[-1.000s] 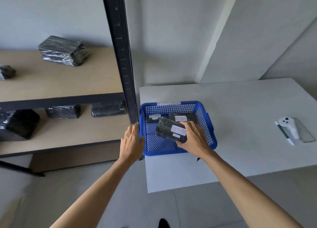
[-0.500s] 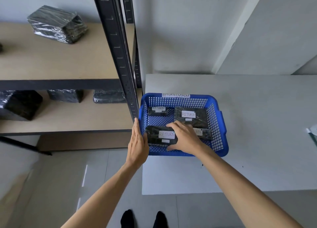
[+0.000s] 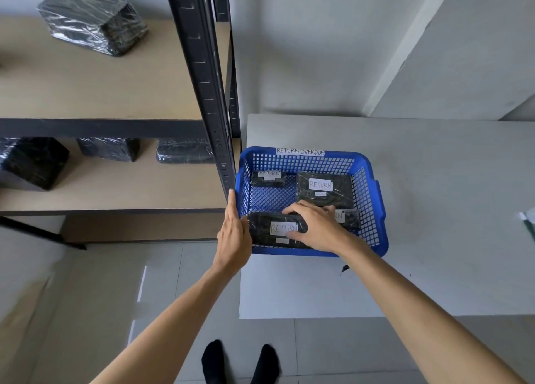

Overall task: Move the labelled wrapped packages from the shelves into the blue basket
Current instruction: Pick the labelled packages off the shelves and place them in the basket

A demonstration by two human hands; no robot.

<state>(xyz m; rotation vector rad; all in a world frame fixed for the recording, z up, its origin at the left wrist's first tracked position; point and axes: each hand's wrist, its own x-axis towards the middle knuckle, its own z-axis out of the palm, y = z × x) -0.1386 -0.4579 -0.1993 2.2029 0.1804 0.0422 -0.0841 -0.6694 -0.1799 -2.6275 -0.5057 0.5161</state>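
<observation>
A: Now, biggest thing first: where does the shelving (image 3: 110, 100) stand?

B: Four wrapped packages are on it, none showing a label from here: one on the upper shelf (image 3: 92, 20), three on the lower board.

A: And the tabletop (image 3: 434, 210)?

B: It carries the blue basket (image 3: 373, 207), tagged "RETURN OVERDUE". A second ago the right hand held a labelled package above the basket; now that package (image 3: 269, 230) lies flat on the basket floor, front left.

A: Has the grip let go?

B: Not quite. The right hand (image 3: 315, 227) rests over the package's right end, fingers curled loosely on it. The left hand (image 3: 233, 236) lies flat and straight against the basket's left wall, steadying it.

A: How many inside?

B: Four "RETURN" packages, one partly hidden under the right hand. I'd judge this delivery done; the shelves need checking next.
</observation>
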